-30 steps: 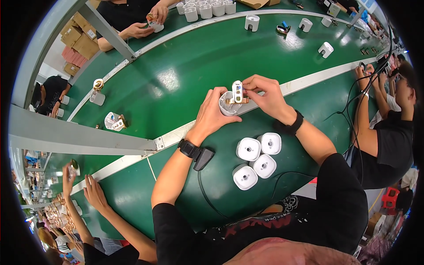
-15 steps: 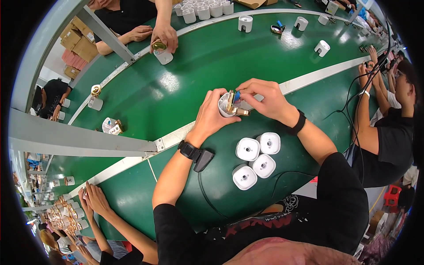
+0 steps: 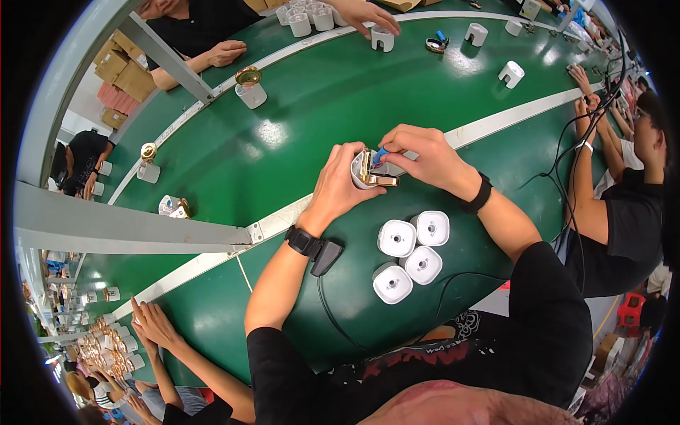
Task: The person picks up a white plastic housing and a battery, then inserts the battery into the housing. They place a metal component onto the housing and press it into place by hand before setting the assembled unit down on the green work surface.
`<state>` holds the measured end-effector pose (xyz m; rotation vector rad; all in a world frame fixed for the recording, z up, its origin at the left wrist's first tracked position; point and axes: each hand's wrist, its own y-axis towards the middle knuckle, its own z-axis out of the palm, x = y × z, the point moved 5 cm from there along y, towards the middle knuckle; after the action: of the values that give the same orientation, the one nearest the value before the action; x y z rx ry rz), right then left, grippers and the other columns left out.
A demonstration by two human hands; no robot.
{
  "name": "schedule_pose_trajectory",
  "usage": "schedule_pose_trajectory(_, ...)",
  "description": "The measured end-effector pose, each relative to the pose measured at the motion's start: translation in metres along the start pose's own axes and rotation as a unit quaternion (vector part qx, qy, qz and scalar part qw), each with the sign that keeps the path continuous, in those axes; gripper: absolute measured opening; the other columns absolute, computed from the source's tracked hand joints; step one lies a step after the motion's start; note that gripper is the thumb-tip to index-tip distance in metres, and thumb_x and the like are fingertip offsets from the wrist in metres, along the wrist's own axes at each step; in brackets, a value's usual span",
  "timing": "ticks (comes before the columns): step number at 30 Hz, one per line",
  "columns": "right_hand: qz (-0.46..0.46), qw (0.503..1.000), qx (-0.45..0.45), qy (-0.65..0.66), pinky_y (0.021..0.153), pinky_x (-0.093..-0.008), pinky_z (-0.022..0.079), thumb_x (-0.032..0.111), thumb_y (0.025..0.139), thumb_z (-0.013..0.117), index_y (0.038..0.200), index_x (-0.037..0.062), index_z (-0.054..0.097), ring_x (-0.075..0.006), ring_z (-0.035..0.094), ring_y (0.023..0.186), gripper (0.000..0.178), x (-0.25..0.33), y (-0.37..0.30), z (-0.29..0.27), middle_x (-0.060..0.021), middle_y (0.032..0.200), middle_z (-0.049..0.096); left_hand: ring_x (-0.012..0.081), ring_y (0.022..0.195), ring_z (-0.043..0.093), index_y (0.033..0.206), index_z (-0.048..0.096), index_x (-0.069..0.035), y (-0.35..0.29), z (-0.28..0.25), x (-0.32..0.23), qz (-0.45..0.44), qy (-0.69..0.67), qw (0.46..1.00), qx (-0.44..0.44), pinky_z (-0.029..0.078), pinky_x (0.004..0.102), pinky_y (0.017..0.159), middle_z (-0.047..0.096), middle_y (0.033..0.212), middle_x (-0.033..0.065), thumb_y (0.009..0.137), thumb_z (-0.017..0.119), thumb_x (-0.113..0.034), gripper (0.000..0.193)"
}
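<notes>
My left hand (image 3: pixel 338 178) is wrapped round a white cup-shaped housing (image 3: pixel 358 177) at the belt's near rail. Gold-rimmed parts (image 3: pixel 383 181) stick out of its mouth, one upright and one toward me. In the pinched fingers of my right hand (image 3: pixel 419 154) is a small blue cylinder (image 3: pixel 380 155), held at the housing's opening. Its lower end is hard to make out. Nearer to me, several white housings (image 3: pixel 423 265) stand in a tight group on the green table, none of them touched by my hands.
A green belt (image 3: pixel 312 106) passes beyond the white rail, carrying white housings (image 3: pixel 511 74) and gold-topped ones (image 3: pixel 251 94). Across it, a co-worker's hand (image 3: pixel 365 15) touches a housing. A grey metal post (image 3: pixel 134 216) stands left. Black cables (image 3: pixel 559 166) hang at right; co-workers sit both sides.
The blue cylinder has tilted and sits slightly lower at the housing's mouth. Housings on the belt have shifted left. The co-worker opposite has let go of a gold-topped housing and reached to another.
</notes>
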<state>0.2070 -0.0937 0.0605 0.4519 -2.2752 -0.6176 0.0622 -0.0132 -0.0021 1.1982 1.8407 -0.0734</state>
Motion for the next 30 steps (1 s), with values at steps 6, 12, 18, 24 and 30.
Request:
schedule_pose_trajectory(6,-0.039,0.997,0.018,-0.069,0.063,-0.0348,0.052,0.002,0.077,0.075,0.085,0.0003,0.064,-0.0246,0.064,0.073,0.014,0.003,-0.004,0.008,-0.0073,0.093,0.065,0.0313,0.1,0.058,0.119,0.049,-0.005,0.001,0.001,-0.001,-0.002,0.007,1.0,0.007,0.05,0.0395,0.084,0.055,0.109,0.0128,0.056,0.093,-0.018,0.079)
schedule_pose_trajectory(12,-0.056,0.989,0.042,-0.127,0.067,-0.037,0.052,0.003,0.078,0.072,0.088,0.0022,0.063,-0.0272,0.064,0.074,0.013,0.006,-0.001,0.006,-0.0074,0.093,0.065,0.0319,0.103,0.058,0.122,0.048,-0.003,-0.001,0.002,0.005,-0.013,-0.005,1.0,0.0,0.05,0.0394,0.087,0.055,0.112,0.0134,0.056,0.094,-0.018,0.082)
schedule_pose_trajectory(18,0.073,0.986,0.148,-0.03,0.069,-0.0435,0.05,0.006,0.087,0.063,0.1,0.0054,0.058,-0.0349,0.064,0.076,0.015,-0.011,-0.006,0.011,-0.0112,0.089,0.067,0.0306,0.106,0.06,0.125,0.047,-0.002,-0.001,0.005,0.013,-0.042,-0.034,0.999,0.005,0.051,0.0387,0.089,0.058,0.115,0.0141,0.056,0.094,-0.018,0.085)
schedule_pose_trajectory(24,0.146,0.972,0.177,0.04,0.068,-0.046,0.049,0.004,0.09,0.054,0.103,0.0066,0.053,-0.0386,0.064,0.077,0.013,-0.015,-0.01,0.019,-0.0132,0.085,0.067,0.0296,0.105,0.062,0.126,0.047,-0.002,-0.002,0.006,0.013,-0.043,-0.034,0.998,0.018,0.051,0.0384,0.089,0.06,0.115,0.0145,0.056,0.094,-0.019,0.086)
schedule_pose_trajectory(30,0.179,0.965,0.193,-0.017,0.073,-0.0436,0.052,-0.007,0.088,0.046,0.099,0.0015,0.05,-0.0373,0.067,0.089,0.014,-0.02,-0.012,0.025,-0.0178,0.099,0.068,0.0355,0.107,0.061,0.129,0.045,-0.002,0.001,0.007,0.015,-0.05,-0.049,0.997,0.028,0.051,0.0423,0.091,0.06,0.118,0.0189,0.058,0.093,-0.024,0.088)
